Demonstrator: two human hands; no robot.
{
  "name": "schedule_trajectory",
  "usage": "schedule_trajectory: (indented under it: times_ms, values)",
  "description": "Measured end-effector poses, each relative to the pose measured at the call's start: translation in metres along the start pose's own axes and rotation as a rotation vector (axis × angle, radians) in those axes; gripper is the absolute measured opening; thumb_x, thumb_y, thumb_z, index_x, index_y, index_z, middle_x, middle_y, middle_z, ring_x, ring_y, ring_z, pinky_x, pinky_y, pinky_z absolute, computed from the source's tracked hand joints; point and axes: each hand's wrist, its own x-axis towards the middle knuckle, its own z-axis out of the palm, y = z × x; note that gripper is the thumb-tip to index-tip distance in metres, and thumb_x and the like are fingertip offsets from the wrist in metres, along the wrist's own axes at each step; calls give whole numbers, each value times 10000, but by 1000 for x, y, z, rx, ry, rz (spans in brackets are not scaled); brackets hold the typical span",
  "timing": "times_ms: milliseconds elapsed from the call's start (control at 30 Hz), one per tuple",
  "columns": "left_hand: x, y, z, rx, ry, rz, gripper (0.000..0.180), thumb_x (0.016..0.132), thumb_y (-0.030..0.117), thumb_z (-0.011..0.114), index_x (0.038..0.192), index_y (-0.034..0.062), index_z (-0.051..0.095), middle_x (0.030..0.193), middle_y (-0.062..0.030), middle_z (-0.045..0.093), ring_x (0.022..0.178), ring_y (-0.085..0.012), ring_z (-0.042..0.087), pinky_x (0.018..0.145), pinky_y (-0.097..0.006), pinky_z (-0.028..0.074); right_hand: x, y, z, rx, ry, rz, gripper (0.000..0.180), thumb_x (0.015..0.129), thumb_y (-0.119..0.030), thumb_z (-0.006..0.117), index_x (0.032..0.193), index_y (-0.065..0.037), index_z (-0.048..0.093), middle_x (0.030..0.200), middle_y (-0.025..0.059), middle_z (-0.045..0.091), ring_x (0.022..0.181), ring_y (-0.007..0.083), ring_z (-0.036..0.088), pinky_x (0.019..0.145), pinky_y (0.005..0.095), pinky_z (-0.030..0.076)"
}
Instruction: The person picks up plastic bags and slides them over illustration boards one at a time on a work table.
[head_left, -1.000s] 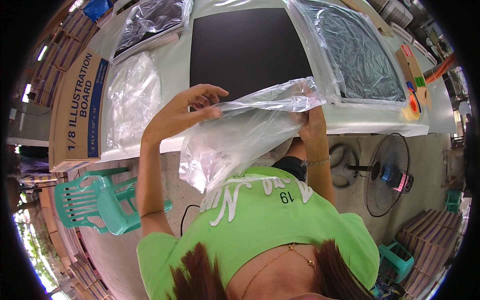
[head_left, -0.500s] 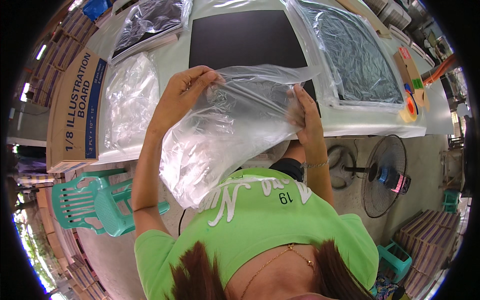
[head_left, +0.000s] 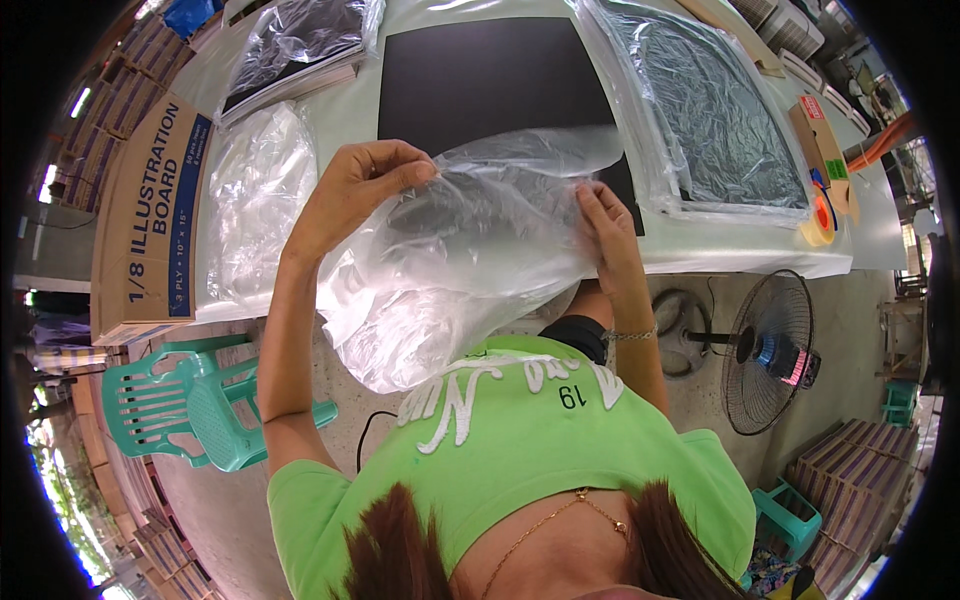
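A clear plastic bag (head_left: 470, 255) hangs between my two hands over the near edge of the table, its lower part draping toward my lap. My left hand (head_left: 368, 190) pinches its upper left edge between thumb and fingers. On the other side, my right hand (head_left: 610, 225) is closed on the bag's right edge. The bag's top billows over the near part of a black board (head_left: 490, 75), which lies flat on the table beyond my hands. Through the film, shapes behind it look blurred.
Left on the table are a pile of clear bags (head_left: 262, 195), a brown carton (head_left: 155, 220) and a plastic-wrapped black stack (head_left: 300, 50). To the right lie wrapped dark sheets (head_left: 710, 110) and a tape roll (head_left: 820, 215). A fan (head_left: 765, 350) and green chair (head_left: 200, 400) stand nearby.
The plastic bag has shifted and its top now puffs up more, with its lower end lifted slightly. My right hand has moved a little down and its fingers curl more.
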Motion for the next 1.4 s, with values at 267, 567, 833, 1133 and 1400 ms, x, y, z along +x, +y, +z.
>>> schedule_trajectory:
  times_ms: [267,567,833,1133,1400]
  values:
    - [-6,5,12,-234,-152,-153,266,811,292,721,870,35,683,720,16,609,597,-38,480,510,-179,356,0,-38,46,-681,118,-853,295,839,-92,639,1126,-62,581,994,90,533,908,219,529,793,343,442]
    - [8,14,-8,-300,-271,-79,359,799,389,713,895,47,664,701,51,561,571,-16,450,489,-163,321,20,-74,95,-820,-352,-1052,415,763,-210,724,1149,-127,595,1159,91,532,1069,276,499,877,375,436]
    - [11,26,-42,-212,-190,-34,434,813,420,692,1026,46,632,794,40,576,693,-20,510,605,-143,404,47,-62,131,-565,-558,-609,347,793,-256,722,1021,-43,570,885,79,647,808,166,597,737,288,457]
    - [-23,27,-40,173,-176,110,573,796,474,677,1150,35,574,1008,-24,601,898,-104,541,870,-314,427,60,-68,133,-369,-448,-432,215,866,-223,659,918,-17,624,688,-17,593,587,15,499,525,175,403]
    - [-34,16,-62,10,30,-122,312,888,306,595,1113,90,602,954,47,583,829,-51,534,801,-246,445,73,-73,105,-374,-319,-384,205,855,-201,673,941,-18,643,711,-31,596,584,16,496,511,175,391]
